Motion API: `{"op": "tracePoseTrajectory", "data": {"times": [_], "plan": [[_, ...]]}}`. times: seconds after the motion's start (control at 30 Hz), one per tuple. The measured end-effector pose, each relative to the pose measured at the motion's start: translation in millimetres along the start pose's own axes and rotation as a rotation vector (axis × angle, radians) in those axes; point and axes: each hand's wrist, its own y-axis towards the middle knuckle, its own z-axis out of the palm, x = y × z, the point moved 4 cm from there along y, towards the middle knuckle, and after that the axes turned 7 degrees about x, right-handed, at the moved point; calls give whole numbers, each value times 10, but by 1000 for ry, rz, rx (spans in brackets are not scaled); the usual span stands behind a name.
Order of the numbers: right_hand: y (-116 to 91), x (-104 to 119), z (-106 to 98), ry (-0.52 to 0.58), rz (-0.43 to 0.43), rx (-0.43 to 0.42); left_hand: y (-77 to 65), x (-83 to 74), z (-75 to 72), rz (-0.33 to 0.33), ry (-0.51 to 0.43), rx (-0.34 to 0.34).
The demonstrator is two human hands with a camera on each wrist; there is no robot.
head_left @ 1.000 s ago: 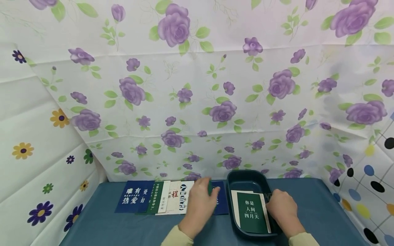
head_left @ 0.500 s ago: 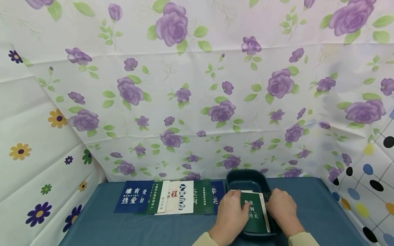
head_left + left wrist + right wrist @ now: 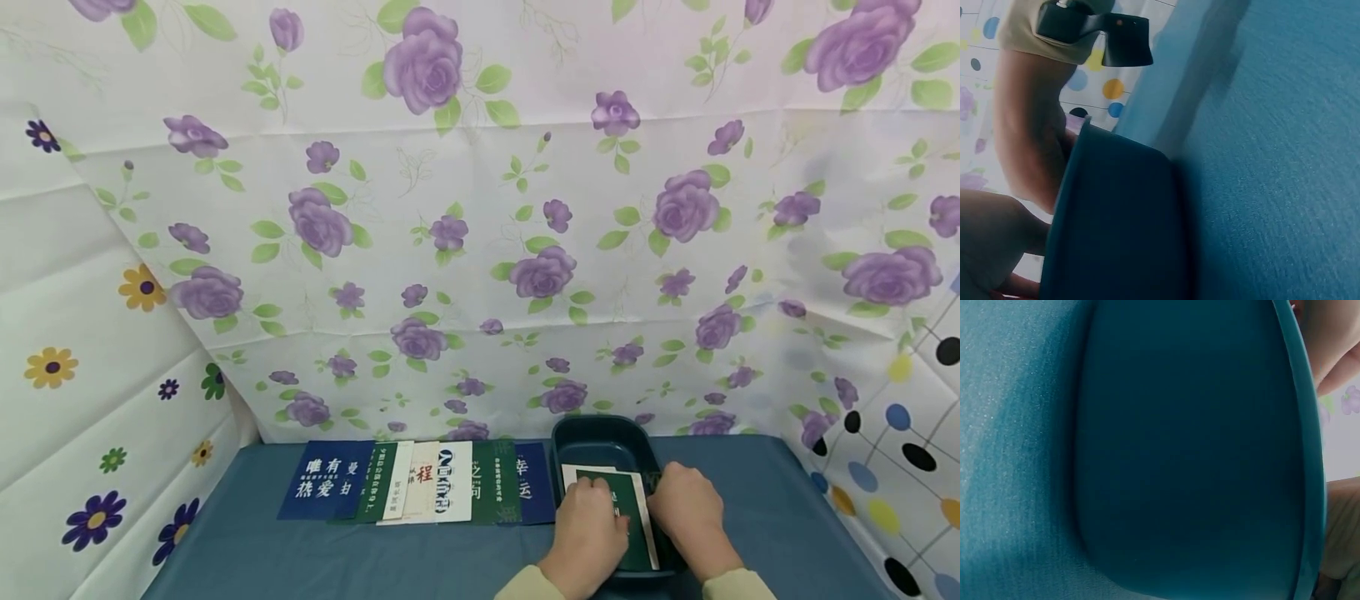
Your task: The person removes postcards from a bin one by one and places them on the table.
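Observation:
A dark teal plastic bin (image 3: 600, 429) stands right of centre on the table in the head view. Inside lies a dark green card (image 3: 637, 546) with white lettering, over pale-edged cards. My left hand (image 3: 585, 533) is on the green card with curled fingers, gripping it; the fingertips are hidden and the hand covers much of the lettering. With my right hand (image 3: 688, 512) I grip the bin's right rim. In both wrist views the bin wall (image 3: 1122, 219) fills much of the picture, its rim (image 3: 1310, 456) plain in the right one.
Left of the bin runs an overlapping row of cards: blue (image 3: 318, 483), green (image 3: 495, 483), white (image 3: 453, 483), and another blue one (image 3: 532, 483) at its right end. Flowered sheets (image 3: 450, 250) enclose the blue-covered table (image 3: 337, 562). A black camera mount (image 3: 1125, 40) sits on my right wrist.
My left hand leaves a green card in the row, moves right to the bin, and its fingers curl onto the green card there. My right hand stays on the rim.

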Motion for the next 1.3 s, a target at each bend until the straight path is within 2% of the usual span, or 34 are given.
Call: {"op": "tracePoseTrajectory", "data": {"times": [0.13, 0.3, 0.5, 0.63, 0.73, 0.83, 0.93, 1.0, 1.3], "plan": [[-2, -10, 9, 6, 4, 0, 59, 17, 102, -40, -11, 33], [-17, -6, 1, 21, -8, 23, 124, 6, 176, -88, 22, 68], [-28, 10, -8, 17, -11, 21, 168, -17, 207, -122, 16, 60], [-23, 16, 11, 16, -11, 16, 179, -34, 238, -134, 116, 37], [-16, 13, 32, 13, -10, 21, 187, -42, 281, -170, 185, 53], [-10, 7, 43, 9, -3, 27, 194, -46, 341, -210, 306, 114], [-18, 9, 44, 9, 2, 30, 197, -55, 394, -217, 456, 155], [-28, 19, 41, 9, 0, 27, 197, -62, 410, -218, 514, 175], [-22, 11, 33, 9, -2, 16, 197, -77, 406, -237, 488, 150]]}}
